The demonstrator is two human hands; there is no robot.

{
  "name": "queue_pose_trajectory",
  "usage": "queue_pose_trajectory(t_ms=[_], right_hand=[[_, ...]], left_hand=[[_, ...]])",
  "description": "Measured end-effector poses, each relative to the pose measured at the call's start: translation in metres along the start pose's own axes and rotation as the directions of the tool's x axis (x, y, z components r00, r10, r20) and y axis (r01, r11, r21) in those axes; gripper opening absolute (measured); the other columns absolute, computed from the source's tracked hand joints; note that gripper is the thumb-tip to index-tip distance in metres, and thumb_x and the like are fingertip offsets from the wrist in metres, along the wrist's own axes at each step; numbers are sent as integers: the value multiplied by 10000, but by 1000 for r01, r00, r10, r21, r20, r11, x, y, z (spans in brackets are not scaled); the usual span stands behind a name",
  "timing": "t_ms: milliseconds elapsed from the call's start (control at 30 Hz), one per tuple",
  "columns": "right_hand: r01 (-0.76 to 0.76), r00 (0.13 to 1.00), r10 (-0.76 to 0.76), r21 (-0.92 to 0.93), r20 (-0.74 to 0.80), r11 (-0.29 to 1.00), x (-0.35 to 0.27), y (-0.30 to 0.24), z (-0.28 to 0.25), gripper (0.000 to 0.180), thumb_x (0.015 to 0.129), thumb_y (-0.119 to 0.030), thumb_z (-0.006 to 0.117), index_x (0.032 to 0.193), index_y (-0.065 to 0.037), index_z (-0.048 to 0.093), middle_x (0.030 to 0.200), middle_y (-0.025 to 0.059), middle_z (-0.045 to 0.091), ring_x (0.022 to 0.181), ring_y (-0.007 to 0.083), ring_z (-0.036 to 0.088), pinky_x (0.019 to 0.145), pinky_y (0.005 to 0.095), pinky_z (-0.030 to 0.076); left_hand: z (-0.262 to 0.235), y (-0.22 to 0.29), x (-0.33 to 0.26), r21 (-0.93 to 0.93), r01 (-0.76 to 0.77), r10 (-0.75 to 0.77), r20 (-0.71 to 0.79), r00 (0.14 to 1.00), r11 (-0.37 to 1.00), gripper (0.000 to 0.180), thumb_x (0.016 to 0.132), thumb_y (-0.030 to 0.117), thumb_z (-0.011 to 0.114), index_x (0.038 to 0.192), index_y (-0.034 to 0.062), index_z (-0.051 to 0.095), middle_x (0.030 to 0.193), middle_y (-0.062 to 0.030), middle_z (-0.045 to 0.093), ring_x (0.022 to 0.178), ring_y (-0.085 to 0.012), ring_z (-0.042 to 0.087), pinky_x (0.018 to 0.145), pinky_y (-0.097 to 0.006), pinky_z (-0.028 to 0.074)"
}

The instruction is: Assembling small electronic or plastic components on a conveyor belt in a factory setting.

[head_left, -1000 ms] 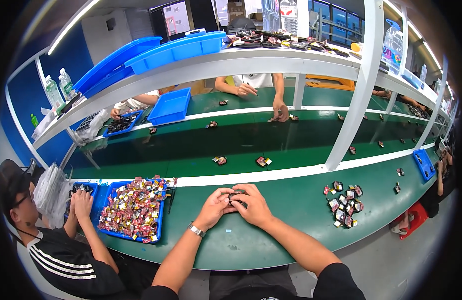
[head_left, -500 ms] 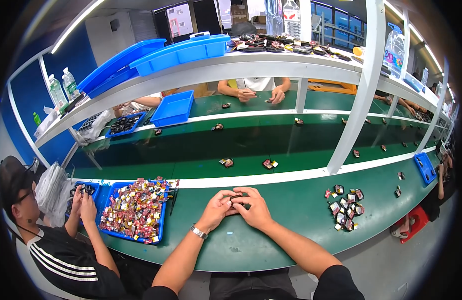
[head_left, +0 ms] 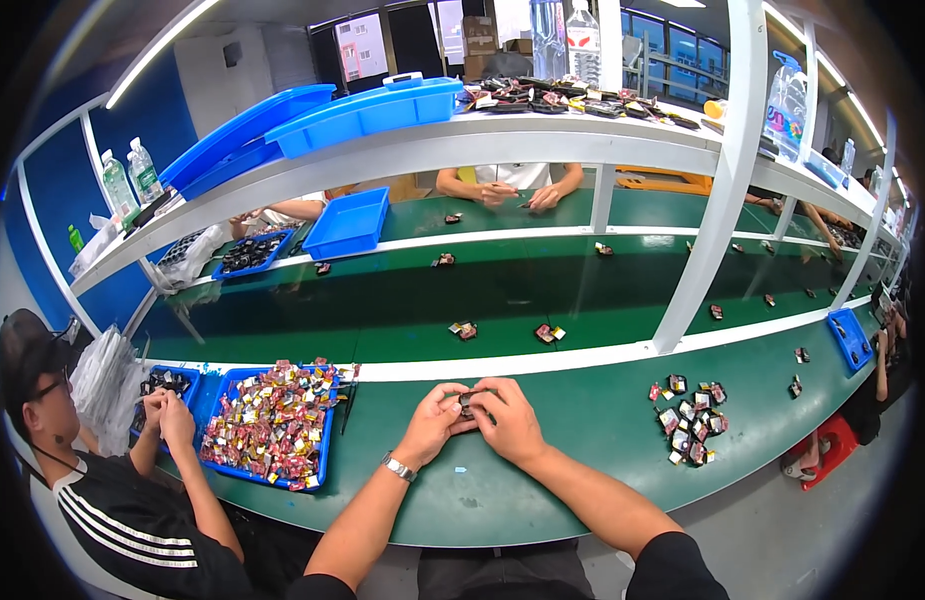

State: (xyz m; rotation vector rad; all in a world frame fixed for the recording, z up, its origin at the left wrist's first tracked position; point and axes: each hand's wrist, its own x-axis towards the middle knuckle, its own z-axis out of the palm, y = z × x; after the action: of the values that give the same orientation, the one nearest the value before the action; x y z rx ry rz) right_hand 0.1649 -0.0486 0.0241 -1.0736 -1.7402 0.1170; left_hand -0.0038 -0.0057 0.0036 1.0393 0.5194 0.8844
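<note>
Both hands pinching one small dark part

Your left hand [head_left: 429, 424] and right hand [head_left: 505, 420] fingers close on the small dark part [head_left: 467, 401] right of the blue tray [head_left: 323, 455]; keep it low, grip steady.

Left tray [head_left: 214, 458]: blue, heaped with small red and yellow parts.
Right pile [head_left: 690, 420]: loose small parts on green bench [head_left: 582, 470].
Upper shelf: blue bins [head_left: 367, 112], water bottles [head_left: 132, 178].

Both forearms enter from the near edge of the bench and converge at its middle. Left hand [head_left: 429, 423] and right hand [head_left: 506, 420] meet fingertip to fingertip, fingers curled inward, pinching. Left wrist wears a metal watch [head_left: 396, 467]. Short dark sleeves at both upper arms.
</note>
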Motion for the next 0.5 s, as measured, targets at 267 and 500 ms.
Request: queue_pose_trajectory(t_ms=[267, 500], right_hand=[[-6, 1000, 6, -3, 3, 1000, -1, -4, 3, 192, 751, -16, 728, 930, -47, 667, 1010, 88, 614, 945, 267, 609, 747, 354, 538], [5, 1000, -7, -59, -26, 998, -3, 0, 7, 195, 742, -22, 728, 926, -35, 666, 982, 92, 607, 926, 265, 606, 742, 348, 537]], left_hand=[[-2, -1, 0, 11, 9, -9, -25, 1000, 1000, 271, 998, 104, 504, 1254, 32, 451, 1144, -102, 621, 1041, -186, 627, 938, -372, 540], [5, 2, -1, 47, 22, -21, -39, 999, 999, 261, 995, 90, 506, 1247, 36, 461, 1142, -97, 622, 1032, -171, 626, 905, -348, 544]])
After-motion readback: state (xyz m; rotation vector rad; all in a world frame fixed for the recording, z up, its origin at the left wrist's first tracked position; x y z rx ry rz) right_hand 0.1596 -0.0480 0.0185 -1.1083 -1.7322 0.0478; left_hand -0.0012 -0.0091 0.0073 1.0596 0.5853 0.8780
